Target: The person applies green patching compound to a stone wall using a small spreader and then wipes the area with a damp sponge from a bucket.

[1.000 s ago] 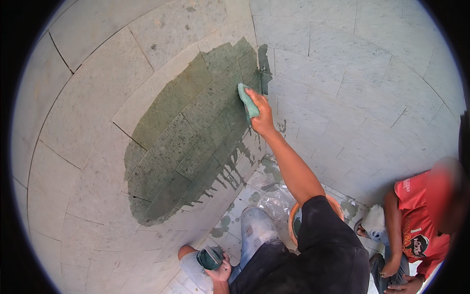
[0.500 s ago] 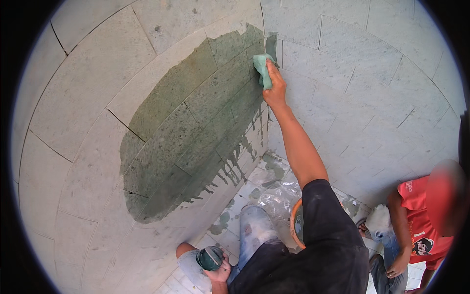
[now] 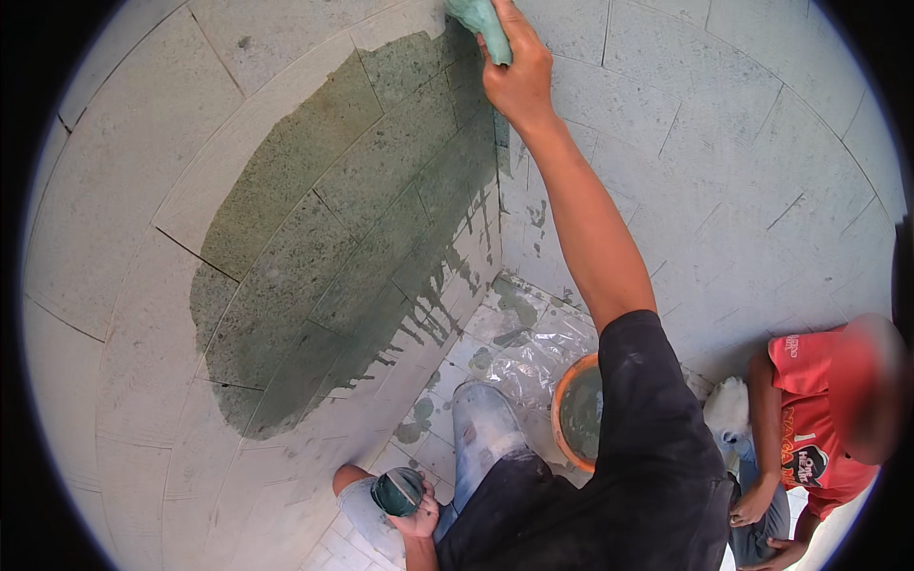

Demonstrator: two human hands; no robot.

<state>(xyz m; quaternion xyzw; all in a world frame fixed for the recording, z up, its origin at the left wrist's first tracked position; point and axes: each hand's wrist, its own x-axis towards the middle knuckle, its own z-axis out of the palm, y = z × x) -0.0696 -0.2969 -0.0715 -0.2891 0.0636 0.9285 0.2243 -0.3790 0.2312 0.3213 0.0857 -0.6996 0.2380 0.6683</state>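
Right hand [image 3: 522, 81], top centre, grips teal wad [image 3: 489, 32], likely wetting wall [image 3: 333, 228]; left hand [image 3: 417, 520] holds cup [image 3: 393, 493]. Next stroke needs even pressure.

The right hand [image 3: 523, 78] grips a green sponge [image 3: 483, 26].

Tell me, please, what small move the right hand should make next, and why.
Perhaps the right hand should sweep the soft, pale-green cloth or sponge downward from the irregular dark-green patch's upper end, where it sits, because dark drips streak the pale tiled wall below.
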